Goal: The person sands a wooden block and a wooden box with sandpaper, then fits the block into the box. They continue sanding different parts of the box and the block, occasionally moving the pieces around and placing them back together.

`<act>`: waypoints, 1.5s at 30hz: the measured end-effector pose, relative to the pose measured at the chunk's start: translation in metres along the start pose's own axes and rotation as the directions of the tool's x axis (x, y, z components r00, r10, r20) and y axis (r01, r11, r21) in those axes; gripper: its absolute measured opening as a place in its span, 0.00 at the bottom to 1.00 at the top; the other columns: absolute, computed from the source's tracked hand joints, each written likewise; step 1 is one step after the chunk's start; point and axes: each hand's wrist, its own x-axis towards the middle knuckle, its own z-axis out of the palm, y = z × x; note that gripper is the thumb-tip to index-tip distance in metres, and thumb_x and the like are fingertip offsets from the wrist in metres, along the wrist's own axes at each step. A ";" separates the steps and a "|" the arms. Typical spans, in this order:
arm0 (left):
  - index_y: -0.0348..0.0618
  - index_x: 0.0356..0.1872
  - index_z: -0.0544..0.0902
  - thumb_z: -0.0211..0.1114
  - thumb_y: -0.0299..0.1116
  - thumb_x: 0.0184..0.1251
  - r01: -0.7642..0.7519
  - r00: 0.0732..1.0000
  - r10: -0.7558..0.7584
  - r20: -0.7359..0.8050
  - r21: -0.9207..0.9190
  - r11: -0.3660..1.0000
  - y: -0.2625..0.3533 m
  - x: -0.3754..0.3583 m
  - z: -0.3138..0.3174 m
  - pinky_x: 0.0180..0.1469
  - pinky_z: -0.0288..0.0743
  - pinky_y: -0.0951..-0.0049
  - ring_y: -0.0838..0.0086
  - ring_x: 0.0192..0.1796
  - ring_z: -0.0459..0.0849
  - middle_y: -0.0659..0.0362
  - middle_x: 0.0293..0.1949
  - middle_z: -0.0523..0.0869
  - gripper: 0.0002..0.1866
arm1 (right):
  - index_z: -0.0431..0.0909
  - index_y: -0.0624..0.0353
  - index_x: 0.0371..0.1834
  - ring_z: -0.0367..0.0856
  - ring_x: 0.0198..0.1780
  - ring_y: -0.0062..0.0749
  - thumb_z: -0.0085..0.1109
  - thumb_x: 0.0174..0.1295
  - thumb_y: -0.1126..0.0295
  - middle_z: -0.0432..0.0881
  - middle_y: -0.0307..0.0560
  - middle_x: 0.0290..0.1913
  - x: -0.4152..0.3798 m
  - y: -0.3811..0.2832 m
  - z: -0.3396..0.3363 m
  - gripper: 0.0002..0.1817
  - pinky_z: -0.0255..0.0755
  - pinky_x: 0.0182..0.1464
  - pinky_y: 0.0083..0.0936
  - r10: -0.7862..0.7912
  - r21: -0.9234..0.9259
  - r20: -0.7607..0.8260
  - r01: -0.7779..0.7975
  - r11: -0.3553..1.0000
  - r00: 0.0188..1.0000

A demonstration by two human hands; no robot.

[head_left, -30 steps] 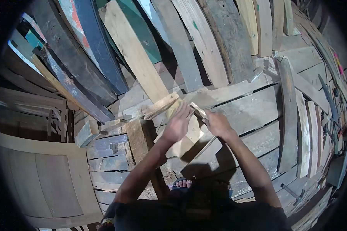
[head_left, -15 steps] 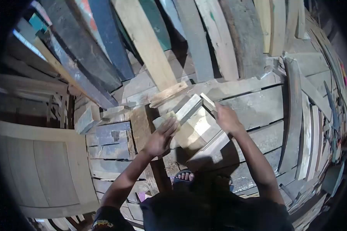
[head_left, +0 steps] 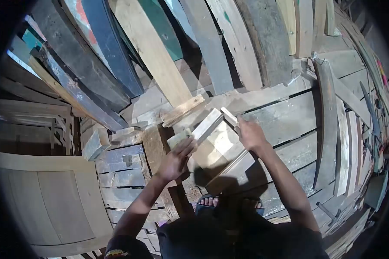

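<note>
Between my hands is a small box-like wooden frame [head_left: 208, 126], tilted, with a bright patch of light on its inner panel. My left hand [head_left: 177, 160] is at its left side, fingers together over a flat, pale yellowish piece [head_left: 180, 137]. The hand hides much of that piece, and its exact kind does not show. My right hand [head_left: 251, 137] is closed round the frame's upper right side, where a short light rail [head_left: 229, 115] sticks out past the fingers. The frame's lower edge [head_left: 232, 169] lies partly in shadow above my sandalled feet.
Long boards [head_left: 155, 47] lean in a row at the back. A panelled wooden door [head_left: 67, 203] is at the left. A thick brown beam [head_left: 155, 146] runs beside my left hand. More boards [head_left: 343, 151] and a hammer-like tool [head_left: 328, 211] lie at the right on the plank floor [head_left: 285, 125].
The whole view has shifted slightly, with the boards moving left and down. Both hands keep about the same places on the frame.
</note>
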 end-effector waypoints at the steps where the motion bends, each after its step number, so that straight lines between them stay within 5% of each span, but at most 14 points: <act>1: 0.39 0.84 0.72 0.59 0.25 0.81 -0.071 0.997 0.066 0.032 0.178 0.981 -0.007 0.004 0.002 0.92 0.56 0.51 0.46 0.91 0.61 0.41 0.88 0.65 0.31 | 0.73 0.64 0.70 0.89 0.51 0.74 0.61 0.79 0.64 0.90 0.74 0.45 0.002 0.004 0.001 0.23 0.79 0.58 0.64 -0.020 0.005 -0.009 0.020 1.000 1.000; 2: 0.35 0.83 0.72 0.59 0.25 0.80 -0.040 0.995 0.047 -0.089 0.082 0.996 -0.006 0.016 0.011 0.91 0.57 0.50 0.44 0.90 0.62 0.40 0.88 0.66 0.31 | 0.73 0.63 0.69 0.89 0.50 0.74 0.61 0.79 0.64 0.90 0.73 0.45 0.001 0.002 0.001 0.22 0.80 0.57 0.64 -0.024 -0.012 0.006 0.024 1.000 1.000; 4: 0.30 0.82 0.71 0.59 0.26 0.81 -0.054 0.995 0.072 -0.063 0.257 0.965 -0.010 0.069 0.023 0.90 0.60 0.49 0.42 0.89 0.64 0.36 0.86 0.68 0.31 | 0.73 0.62 0.66 0.89 0.48 0.75 0.62 0.79 0.64 0.90 0.71 0.43 0.001 -0.003 -0.009 0.19 0.80 0.55 0.65 -0.029 -0.058 0.012 0.030 0.998 1.000; 7: 0.25 0.82 0.70 0.59 0.26 0.82 0.091 0.987 -0.093 -0.133 -0.022 0.996 0.002 0.132 0.017 0.89 0.61 0.48 0.41 0.88 0.66 0.31 0.83 0.70 0.31 | 0.73 0.60 0.63 0.89 0.49 0.73 0.62 0.78 0.65 0.90 0.69 0.44 0.003 -0.009 -0.017 0.17 0.80 0.54 0.64 0.022 -0.078 0.030 -0.020 0.997 0.999; 11: 0.29 0.83 0.69 0.59 0.28 0.84 -0.123 0.972 0.122 -0.202 0.010 0.992 -0.002 0.107 0.015 0.89 0.62 0.49 0.43 0.88 0.66 0.35 0.84 0.69 0.31 | 0.71 0.59 0.63 0.89 0.52 0.72 0.61 0.79 0.65 0.90 0.69 0.46 -0.003 -0.009 -0.014 0.17 0.79 0.56 0.64 0.015 -0.020 0.013 -0.015 1.000 1.000; 17: 0.37 0.88 0.65 0.57 0.30 0.86 0.010 0.994 -0.017 0.110 0.065 0.998 -0.002 -0.021 -0.016 0.91 0.57 0.50 0.44 0.90 0.63 0.39 0.89 0.63 0.34 | 0.70 0.60 0.62 0.88 0.52 0.73 0.59 0.82 0.63 0.90 0.69 0.45 0.000 -0.005 -0.005 0.17 0.79 0.55 0.64 0.019 0.006 0.012 -0.019 1.000 1.000; 22: 0.32 0.83 0.71 0.57 0.29 0.86 -0.030 0.995 0.038 -0.090 0.084 0.996 0.006 0.048 0.008 0.91 0.56 0.51 0.40 0.90 0.60 0.37 0.88 0.65 0.29 | 0.70 0.61 0.63 0.89 0.51 0.73 0.59 0.82 0.62 0.90 0.69 0.44 -0.002 -0.008 -0.008 0.17 0.79 0.54 0.64 0.001 0.001 -0.001 -0.001 1.000 1.000; 24: 0.31 0.78 0.77 0.56 0.32 0.88 -0.072 0.963 0.098 -0.252 0.109 0.991 -0.011 0.093 0.023 0.81 0.73 0.51 0.40 0.78 0.79 0.31 0.75 0.79 0.24 | 0.70 0.61 0.63 0.89 0.51 0.73 0.59 0.82 0.62 0.90 0.70 0.44 0.000 -0.006 -0.008 0.18 0.79 0.54 0.64 0.012 -0.007 0.010 -0.012 1.000 1.000; 27: 0.29 0.72 0.79 0.54 0.37 0.92 0.166 0.983 -0.179 -0.050 -0.196 0.966 -0.013 0.121 0.009 0.62 0.83 0.50 0.41 0.55 0.91 0.30 0.53 0.88 0.22 | 0.70 0.61 0.65 0.89 0.51 0.72 0.58 0.82 0.61 0.90 0.70 0.44 -0.003 -0.009 -0.012 0.19 0.79 0.54 0.64 0.015 -0.002 0.019 -0.015 1.000 1.000; 30: 0.30 0.70 0.79 0.51 0.39 0.95 0.374 0.926 -0.373 0.053 -0.242 0.895 0.005 0.084 -0.008 0.50 0.82 0.48 0.44 0.39 0.89 0.34 0.39 0.87 0.22 | 0.70 0.62 0.66 0.90 0.51 0.70 0.58 0.82 0.61 0.91 0.69 0.45 -0.006 -0.003 -0.001 0.19 0.79 0.54 0.64 -0.021 -0.021 -0.043 0.020 1.000 0.999; 36: 0.36 0.74 0.79 0.50 0.41 0.95 0.366 0.928 -0.374 0.005 -0.213 0.906 0.008 -0.019 -0.014 0.53 0.83 0.50 0.45 0.50 0.94 0.34 0.41 0.88 0.23 | 0.74 0.61 0.71 0.92 0.52 0.64 0.49 0.79 0.68 0.92 0.65 0.48 0.004 -0.021 -0.007 0.21 0.83 0.54 0.59 -0.020 -0.078 0.057 0.024 0.997 0.998; 40: 0.32 0.57 0.83 0.49 0.43 0.96 0.357 0.913 -0.381 -0.143 -0.168 0.919 0.003 0.025 0.004 0.43 0.77 0.55 0.61 0.33 0.79 0.43 0.30 0.81 0.22 | 0.71 0.62 0.65 0.91 0.51 0.70 0.56 0.82 0.62 0.92 0.68 0.45 0.011 -0.022 -0.005 0.18 0.80 0.55 0.63 0.006 -0.040 0.095 -0.002 0.999 0.995; 42: 0.32 0.49 0.83 0.52 0.43 0.95 0.407 0.902 -0.428 -0.054 -0.226 0.885 0.010 0.072 -0.007 0.42 0.79 0.50 0.47 0.32 0.83 0.37 0.32 0.86 0.22 | 0.71 0.62 0.65 0.91 0.51 0.70 0.55 0.83 0.62 0.92 0.68 0.45 0.011 -0.020 -0.007 0.17 0.80 0.55 0.62 0.020 -0.046 0.093 -0.016 0.999 0.995; 45: 0.31 0.43 0.80 0.53 0.42 0.95 0.309 0.935 -0.342 -0.090 -0.265 0.914 0.018 0.107 -0.011 0.41 0.77 0.51 0.45 0.31 0.77 0.38 0.30 0.84 0.22 | 0.71 0.61 0.63 0.91 0.51 0.70 0.55 0.83 0.62 0.92 0.69 0.45 0.004 -0.015 -0.005 0.16 0.80 0.54 0.62 0.063 -0.028 0.063 -0.061 0.998 0.996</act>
